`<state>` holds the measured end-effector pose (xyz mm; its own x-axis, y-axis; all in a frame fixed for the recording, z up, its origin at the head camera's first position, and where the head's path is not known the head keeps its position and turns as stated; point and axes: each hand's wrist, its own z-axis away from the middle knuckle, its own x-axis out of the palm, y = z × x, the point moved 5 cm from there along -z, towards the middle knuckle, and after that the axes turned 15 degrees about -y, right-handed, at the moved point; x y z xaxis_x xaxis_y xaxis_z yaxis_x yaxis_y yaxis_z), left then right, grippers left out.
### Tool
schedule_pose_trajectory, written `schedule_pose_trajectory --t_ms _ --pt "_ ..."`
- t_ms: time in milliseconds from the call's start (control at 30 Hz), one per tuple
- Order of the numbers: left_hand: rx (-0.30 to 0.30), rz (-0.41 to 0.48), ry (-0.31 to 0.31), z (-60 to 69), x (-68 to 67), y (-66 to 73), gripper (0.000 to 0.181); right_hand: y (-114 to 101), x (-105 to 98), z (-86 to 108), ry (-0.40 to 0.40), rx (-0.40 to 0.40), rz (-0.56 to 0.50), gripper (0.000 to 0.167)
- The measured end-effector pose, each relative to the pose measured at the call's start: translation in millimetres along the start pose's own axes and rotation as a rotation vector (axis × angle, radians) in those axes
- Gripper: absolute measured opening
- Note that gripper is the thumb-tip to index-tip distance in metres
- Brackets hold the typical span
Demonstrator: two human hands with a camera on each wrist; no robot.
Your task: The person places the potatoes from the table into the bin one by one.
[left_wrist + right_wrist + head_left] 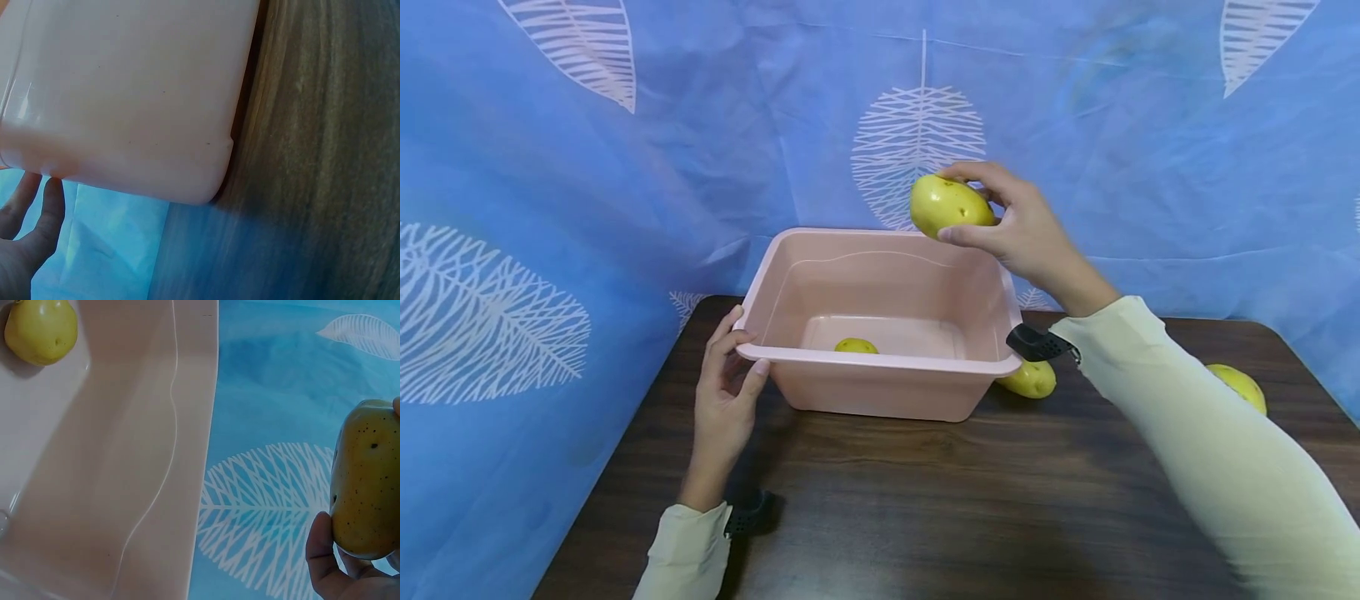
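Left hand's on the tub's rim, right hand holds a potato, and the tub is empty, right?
The tub isn't empty: the head view shows a potato inside. The left hand is on the rim, the right hand holds another potato.

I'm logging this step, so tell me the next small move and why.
Probably lower the held yellow object into the pink tub: the right hand grips it near the tub's far side, a similar yellow object lies inside, and the left hand holds the near left corner.
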<state>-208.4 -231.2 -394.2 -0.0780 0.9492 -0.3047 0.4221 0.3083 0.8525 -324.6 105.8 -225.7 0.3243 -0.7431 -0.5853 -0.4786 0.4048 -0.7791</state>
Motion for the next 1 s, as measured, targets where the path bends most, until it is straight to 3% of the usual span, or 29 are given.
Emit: schedule_pose_trajectory --t_ms 333,1000 --pt "0.033 0.001 -0.001 -0.6 0.0 0.0 0.039 6.3 8.9 -16.7 -0.018 0.011 0.027 0.060" --pt "0.003 -0.016 -0.006 0.0 1.1 -0.7 0.038 18.6 24.1 -40.4 -0.057 0.046 -0.017 0.057"
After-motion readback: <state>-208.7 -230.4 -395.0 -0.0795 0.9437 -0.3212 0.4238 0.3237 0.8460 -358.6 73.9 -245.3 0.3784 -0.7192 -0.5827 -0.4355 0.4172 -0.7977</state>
